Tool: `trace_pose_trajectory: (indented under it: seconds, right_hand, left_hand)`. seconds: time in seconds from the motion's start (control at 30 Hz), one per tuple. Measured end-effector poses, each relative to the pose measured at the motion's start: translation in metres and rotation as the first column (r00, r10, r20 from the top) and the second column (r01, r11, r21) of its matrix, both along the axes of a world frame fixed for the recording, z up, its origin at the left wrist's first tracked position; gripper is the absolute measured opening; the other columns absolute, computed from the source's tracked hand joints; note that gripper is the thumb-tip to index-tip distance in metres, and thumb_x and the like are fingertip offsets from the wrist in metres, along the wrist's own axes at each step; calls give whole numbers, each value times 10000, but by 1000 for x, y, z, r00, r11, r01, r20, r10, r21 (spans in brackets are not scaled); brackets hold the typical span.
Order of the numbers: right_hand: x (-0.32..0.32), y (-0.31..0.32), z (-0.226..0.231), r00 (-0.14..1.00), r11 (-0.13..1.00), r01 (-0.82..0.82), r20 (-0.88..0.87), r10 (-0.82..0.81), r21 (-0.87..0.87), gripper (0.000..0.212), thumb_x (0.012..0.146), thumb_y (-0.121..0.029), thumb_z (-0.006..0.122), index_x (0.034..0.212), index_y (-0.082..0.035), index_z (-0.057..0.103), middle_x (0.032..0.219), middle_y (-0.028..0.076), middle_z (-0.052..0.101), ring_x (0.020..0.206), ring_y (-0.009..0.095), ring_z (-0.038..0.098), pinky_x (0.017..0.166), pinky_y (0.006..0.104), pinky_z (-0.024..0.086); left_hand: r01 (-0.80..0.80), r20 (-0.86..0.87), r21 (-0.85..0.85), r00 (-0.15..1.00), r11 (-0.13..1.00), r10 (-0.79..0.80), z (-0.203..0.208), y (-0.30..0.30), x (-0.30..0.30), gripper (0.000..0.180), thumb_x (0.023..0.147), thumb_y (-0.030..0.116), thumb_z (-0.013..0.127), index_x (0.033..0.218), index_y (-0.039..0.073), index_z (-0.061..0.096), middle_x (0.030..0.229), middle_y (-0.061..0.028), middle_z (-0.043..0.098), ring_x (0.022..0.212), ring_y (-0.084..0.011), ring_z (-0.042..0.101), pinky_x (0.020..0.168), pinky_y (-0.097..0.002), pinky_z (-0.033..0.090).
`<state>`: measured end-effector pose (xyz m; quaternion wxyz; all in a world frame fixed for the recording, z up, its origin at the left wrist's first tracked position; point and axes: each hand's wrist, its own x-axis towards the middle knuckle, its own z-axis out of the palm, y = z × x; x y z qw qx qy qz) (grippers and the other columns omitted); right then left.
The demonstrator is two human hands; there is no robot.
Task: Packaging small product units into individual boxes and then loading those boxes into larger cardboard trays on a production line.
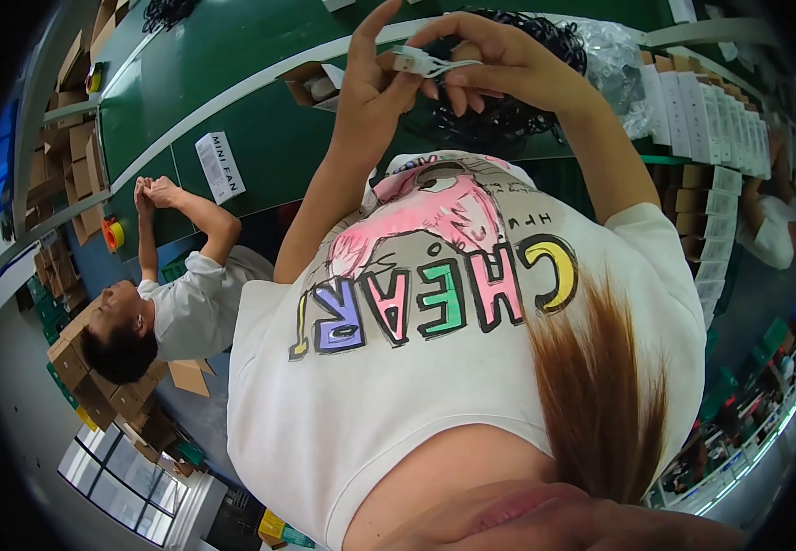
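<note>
My left hand [372, 84] and my right hand [499, 57] are raised together over the green conveyor belt [233, 55]. Between their fingertips they pinch a small white plastic part [419, 62] with a thin white strip sticking out toward the right. My left index finger points up, away from the part. Both forearms rise from my white printed shirt [435, 367], which fills the middle of the view. Right behind my hands lies a heap of black cables [508, 115].
A white oblong box [219, 167] lies on the belt at left, with an open small carton [315, 84] beyond it. A co-worker in a white shirt [191, 312] works at left, hands together [153, 191]. White boxes [706, 115] stand in rows at right; cardboard cartons [72, 156] line the left.
</note>
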<state>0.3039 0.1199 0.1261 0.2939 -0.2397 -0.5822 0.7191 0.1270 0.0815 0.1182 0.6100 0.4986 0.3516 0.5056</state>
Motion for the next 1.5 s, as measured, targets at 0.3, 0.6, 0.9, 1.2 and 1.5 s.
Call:
trace_pose_trajectory:
  seconds: [0.3, 0.6, 0.9, 1.2, 1.5]
  right_hand:
    - [-1, 53, -3, 835, 804, -98, 488, -255, 587, 36, 932, -62, 569, 955, -59, 541, 705, 30, 591, 580, 117, 549, 541, 210, 441]
    - [-46, 43, -24, 984, 968, 169, -87, -156, 184, 79, 829, -8, 616, 888, -49, 648, 707, 44, 658, 582, 116, 583, 545, 202, 455]
    - [-39, 1, -11, 995, 992, 89, -51, -84, 93, 101, 795, 34, 672, 863, -41, 665, 736, 19, 658, 593, 100, 564, 588, 203, 459]
    - [-28, -16, -13, 959, 953, -277, 26, 282, -125, 55, 838, 16, 665, 838, -39, 659, 826, 56, 671, 657, 115, 570, 682, 229, 504]
    - [-63, -38, -52, 972, 993, 118, -201, -119, -17, 59, 858, 32, 630, 879, -21, 613, 993, 106, 651, 851, 155, 595, 866, 281, 470]
  left_hand:
    - [124, -474, -66, 870, 990, -140, -8, 16, -25, 182, 965, 243, 558, 983, 64, 585, 682, 13, 550, 589, -107, 463, 526, -239, 349]
    - [14, -734, 471, 560, 882, 384, -20, -24, -23, 170, 958, 193, 533, 1012, 40, 583, 689, -135, 591, 543, -284, 526, 535, -330, 409]
    - [-3, -626, 458, 708, 889, 325, -25, -47, -45, 220, 948, 224, 549, 813, 54, 517, 643, -58, 569, 473, -255, 485, 489, -372, 381]
    - [119, -586, 144, 810, 982, -13, -33, -64, -57, 246, 975, 258, 529, 890, 29, 560, 627, -41, 531, 537, -171, 495, 516, -348, 394]
    - [48, -11, -246, 999, 968, -52, -56, -70, -63, 395, 1003, 408, 467, 1016, 33, 588, 831, -61, 587, 722, -125, 546, 662, -253, 435]
